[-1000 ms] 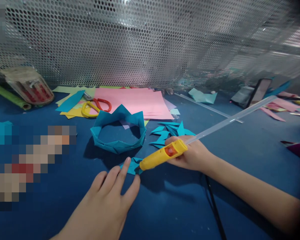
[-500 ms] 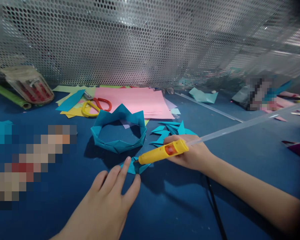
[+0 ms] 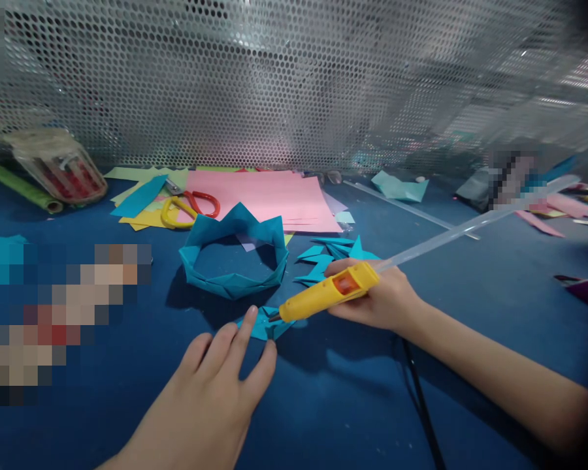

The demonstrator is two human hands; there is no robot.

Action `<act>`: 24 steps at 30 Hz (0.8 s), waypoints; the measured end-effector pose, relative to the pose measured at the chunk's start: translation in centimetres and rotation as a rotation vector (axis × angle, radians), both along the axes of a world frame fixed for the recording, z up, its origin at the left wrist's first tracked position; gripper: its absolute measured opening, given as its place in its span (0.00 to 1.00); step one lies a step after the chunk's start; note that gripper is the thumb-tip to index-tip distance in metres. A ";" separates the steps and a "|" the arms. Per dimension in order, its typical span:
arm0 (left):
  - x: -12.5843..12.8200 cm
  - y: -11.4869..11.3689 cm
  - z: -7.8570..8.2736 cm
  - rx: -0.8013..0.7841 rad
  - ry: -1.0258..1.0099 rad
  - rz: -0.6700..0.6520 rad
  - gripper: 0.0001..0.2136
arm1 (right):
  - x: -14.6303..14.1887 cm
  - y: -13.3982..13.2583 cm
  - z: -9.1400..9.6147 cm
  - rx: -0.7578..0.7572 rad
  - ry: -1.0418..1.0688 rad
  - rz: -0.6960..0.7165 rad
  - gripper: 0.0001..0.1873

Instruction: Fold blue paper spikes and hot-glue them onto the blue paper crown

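Note:
My right hand (image 3: 379, 297) grips a yellow hot glue gun (image 3: 323, 297), with a long clear glue stick (image 3: 451, 232) sticking out of its back. The dark nozzle is over a small folded blue paper piece (image 3: 264, 323) on the table. My left hand (image 3: 215, 378) holds that piece down, index fingertip at its left and thumb at its near edge. Just beyond stands a blue folded-paper ring (image 3: 232, 287) with pointed peaks, like a crown. More folded blue paper pieces (image 3: 318, 264) lie right of it, partly hidden behind my right hand.
Pink paper sheets (image 3: 264, 189) and scissors (image 3: 191, 209) lie behind the ring. A jar with red contents (image 3: 63, 166) and a green roll (image 3: 19, 186) are at left. Another glue stick (image 3: 406, 207) lies at the back. A black cord (image 3: 421, 405) runs toward the near edge.
The glue gun has shifted slightly right and its nozzle has lifted a little off the blue paper piece; its glue stick has tilted up. My left hand stays in place.

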State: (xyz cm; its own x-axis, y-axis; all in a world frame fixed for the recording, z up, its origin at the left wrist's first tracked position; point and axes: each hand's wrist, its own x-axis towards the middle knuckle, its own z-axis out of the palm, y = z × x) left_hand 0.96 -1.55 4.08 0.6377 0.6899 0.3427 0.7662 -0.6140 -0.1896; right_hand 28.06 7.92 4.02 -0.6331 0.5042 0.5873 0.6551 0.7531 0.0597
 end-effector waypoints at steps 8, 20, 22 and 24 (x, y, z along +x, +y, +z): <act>-0.1 -0.2 0.0 -0.053 0.030 0.008 0.18 | 0.3 -0.1 1.6 0.054 -0.168 0.086 0.18; 0.2 -0.3 0.3 -0.071 0.016 0.018 0.20 | -2.1 -2.7 4.8 -0.013 -0.344 -0.058 0.07; 0.2 -0.4 0.2 -0.071 0.015 0.015 0.21 | -2.4 -2.9 5.2 0.001 -0.373 -0.087 0.07; 0.1 -0.5 0.0 -0.073 0.014 0.009 0.22 | -2.6 -3.1 5.4 0.014 -0.389 -0.103 0.07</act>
State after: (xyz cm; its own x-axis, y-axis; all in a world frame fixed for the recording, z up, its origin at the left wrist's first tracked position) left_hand 1.05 -2.06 4.04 0.6357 0.7183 0.2826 0.7693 -0.6197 -0.1555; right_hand 25.43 4.85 9.46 -0.7561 0.5703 0.3211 0.6537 0.6818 0.3284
